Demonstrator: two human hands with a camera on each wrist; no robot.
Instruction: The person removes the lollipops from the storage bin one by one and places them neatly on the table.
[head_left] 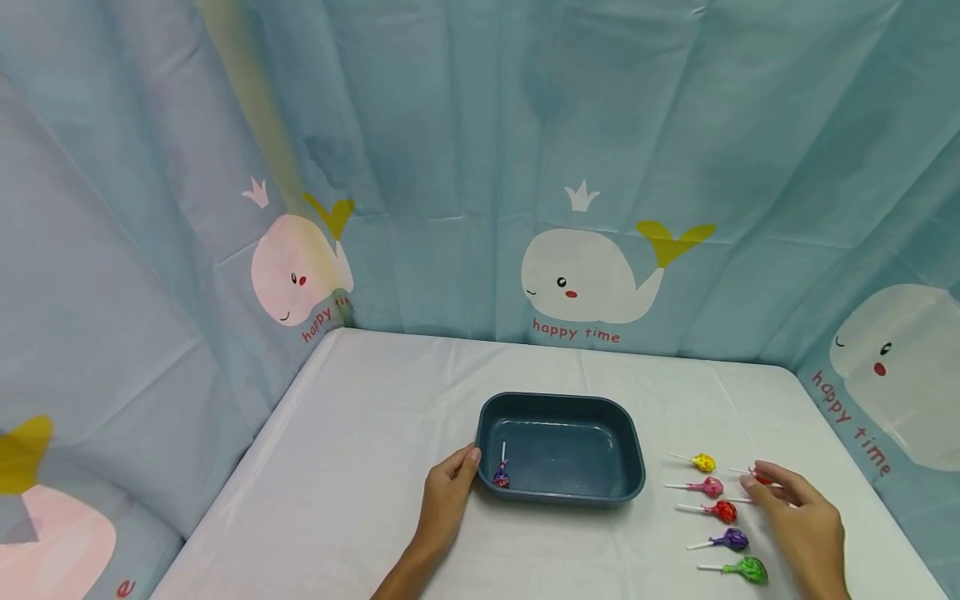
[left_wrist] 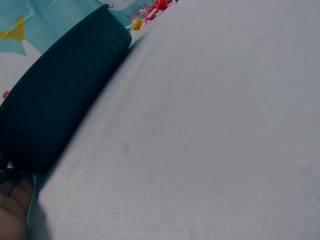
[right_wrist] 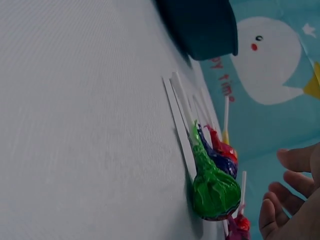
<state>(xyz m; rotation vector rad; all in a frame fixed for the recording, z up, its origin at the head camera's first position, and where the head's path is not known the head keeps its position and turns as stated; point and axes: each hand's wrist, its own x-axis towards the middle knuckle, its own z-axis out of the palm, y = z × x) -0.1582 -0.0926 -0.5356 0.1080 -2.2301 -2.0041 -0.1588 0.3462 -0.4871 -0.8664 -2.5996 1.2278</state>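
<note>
Head view: I count one lollipop binned, six left by my right hand, fingers loose; left hand steadies the tub.

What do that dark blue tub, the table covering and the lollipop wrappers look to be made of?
The tub looks like moulded plastic with a matte finish: rounded corners, thin even rim, faint ribbing on its outer wall. The table covering seems a white woven or non-woven cloth, since a fine grid texture and soft creases show. The lollipop wrappers, such as the green one, look like glossy crinkled film; the sticks could be paper or plastic.
</note>
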